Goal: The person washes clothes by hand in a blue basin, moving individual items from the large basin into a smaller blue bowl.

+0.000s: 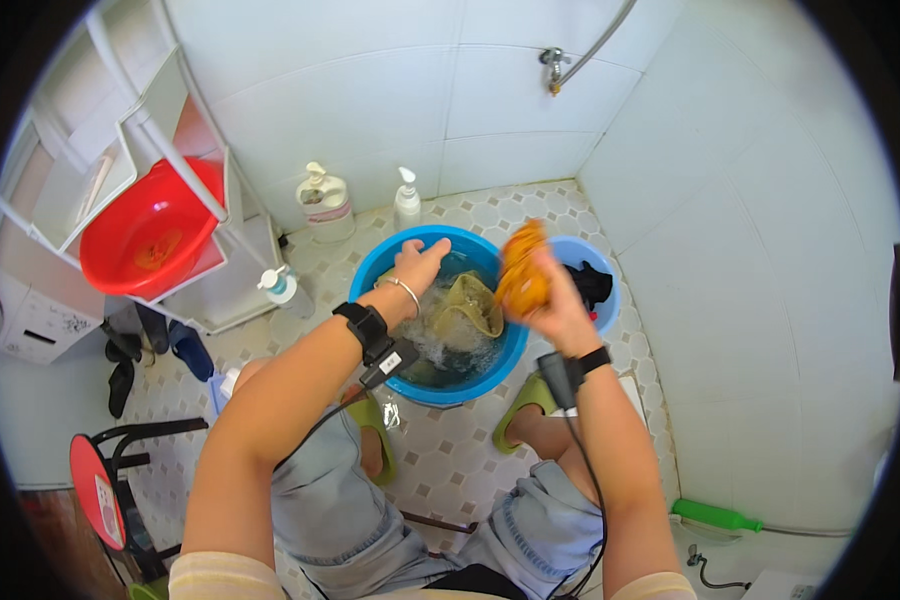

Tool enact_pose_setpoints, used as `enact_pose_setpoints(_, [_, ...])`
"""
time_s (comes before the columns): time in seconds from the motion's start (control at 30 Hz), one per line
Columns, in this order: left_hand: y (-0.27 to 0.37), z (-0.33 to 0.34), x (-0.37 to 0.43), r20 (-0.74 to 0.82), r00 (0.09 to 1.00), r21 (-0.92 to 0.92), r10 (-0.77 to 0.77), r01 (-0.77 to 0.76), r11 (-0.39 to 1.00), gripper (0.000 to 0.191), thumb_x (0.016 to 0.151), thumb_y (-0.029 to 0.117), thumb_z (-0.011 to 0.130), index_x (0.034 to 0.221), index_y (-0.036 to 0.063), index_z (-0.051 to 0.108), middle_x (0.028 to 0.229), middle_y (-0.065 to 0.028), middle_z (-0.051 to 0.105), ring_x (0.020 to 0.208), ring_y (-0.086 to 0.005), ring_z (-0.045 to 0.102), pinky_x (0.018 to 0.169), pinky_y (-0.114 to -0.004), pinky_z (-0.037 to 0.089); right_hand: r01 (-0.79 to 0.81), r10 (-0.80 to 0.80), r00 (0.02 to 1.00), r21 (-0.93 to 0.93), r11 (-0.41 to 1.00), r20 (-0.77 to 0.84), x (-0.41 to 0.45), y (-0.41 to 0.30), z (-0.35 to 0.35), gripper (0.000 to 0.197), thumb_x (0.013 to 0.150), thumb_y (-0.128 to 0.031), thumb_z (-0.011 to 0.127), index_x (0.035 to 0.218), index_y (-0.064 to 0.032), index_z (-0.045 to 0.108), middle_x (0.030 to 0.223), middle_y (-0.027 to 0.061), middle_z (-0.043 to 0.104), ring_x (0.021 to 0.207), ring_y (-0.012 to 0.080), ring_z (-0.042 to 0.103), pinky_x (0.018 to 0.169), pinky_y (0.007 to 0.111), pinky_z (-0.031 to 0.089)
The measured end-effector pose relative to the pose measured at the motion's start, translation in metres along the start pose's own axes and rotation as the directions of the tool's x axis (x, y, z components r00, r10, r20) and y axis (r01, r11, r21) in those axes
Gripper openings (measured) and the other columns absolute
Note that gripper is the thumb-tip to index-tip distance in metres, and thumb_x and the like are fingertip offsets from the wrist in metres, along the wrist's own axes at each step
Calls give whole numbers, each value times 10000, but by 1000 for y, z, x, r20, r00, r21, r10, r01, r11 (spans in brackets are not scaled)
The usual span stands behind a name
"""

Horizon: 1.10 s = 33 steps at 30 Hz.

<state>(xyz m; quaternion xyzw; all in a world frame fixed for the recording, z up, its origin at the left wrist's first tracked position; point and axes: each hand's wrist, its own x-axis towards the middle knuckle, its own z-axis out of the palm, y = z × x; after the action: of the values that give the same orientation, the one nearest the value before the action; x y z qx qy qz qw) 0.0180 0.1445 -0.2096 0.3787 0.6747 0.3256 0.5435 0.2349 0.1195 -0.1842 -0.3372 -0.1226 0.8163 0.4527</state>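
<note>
A blue plastic basin (436,394) stands on the floor between my feet, filled with rippling, foamy water. An olive-coloured cloth (471,306) lies partly under the water, with a bunched fold showing above it. My left hand (418,268) is over the far left part of the basin, thumb and fingers apart, with nothing seen in it. At the basin's right rim my right hand (559,307) grips a bunched orange cloth (523,274), slightly blurred. Behind that hand is a smaller light-blue basin (610,311) containing a black cloth (591,283).
Along the wall stand a large pump bottle (328,204) and a slim white one (407,199). Another pump bottle (285,291) is beside a white rack (229,285) holding a red basin (105,262). A red-topped stool (94,487) lies left; a wall tap (553,67) is ahead.
</note>
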Motion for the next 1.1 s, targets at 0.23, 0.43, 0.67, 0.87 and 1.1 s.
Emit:
enact_pose_setpoints(0.23, [-13,-43,12,-39,986,-213,-160,148,966,521,821,365,536,1171,-16,481,1147,-145,539,999,-250,534,852,-359,413,-242,50,888,-372,896,-457,56,41,-51,778,762,-419,603,1376,-167,197,1324,190,284,1185,382,341,892,571,378])
enact_pose_setpoints(0.43, [16,-36,-7,15,990,-256,-143,142,956,510,796,344,572,1143,-23,502,1103,-130,546,1009,-225,505,850,-353,401,-224,-98,974,-787,-575,-205,67,122,-64,337,665,-312,673,976,-184,664,1327,148,355,1168,353,380,922,559,318])
enact_pose_setpoints(0.67, [-14,-41,25,253,967,100,11,-37,994,546,789,362,569,1162,-25,474,985,-113,529,858,-200,489,765,-365,404,-135,-50,991,-950,-281,-126,69,95,-53,174,704,-157,537,825,-47,596,744,158,610,785,268,595,741,429,400])
enact_pose_setpoints(0.87, [-47,-30,-3,293,871,309,-394,304,901,662,792,411,507,1305,15,371,1345,-182,370,1155,-321,426,888,-498,369,47,23,998,-970,237,54,26,72,17,123,687,-46,530,807,-48,503,633,14,515,617,116,499,560,244,396])
enact_pose_setpoints(1.1, [-79,-25,3,389,710,191,-587,561,806,815,727,537,584,1354,95,307,1382,-203,269,1217,-397,349,942,-492,381,145,64,962,-696,703,265,-32,19,72,206,616,32,460,805,-43,493,642,-28,479,571,45,427,505,183,318])
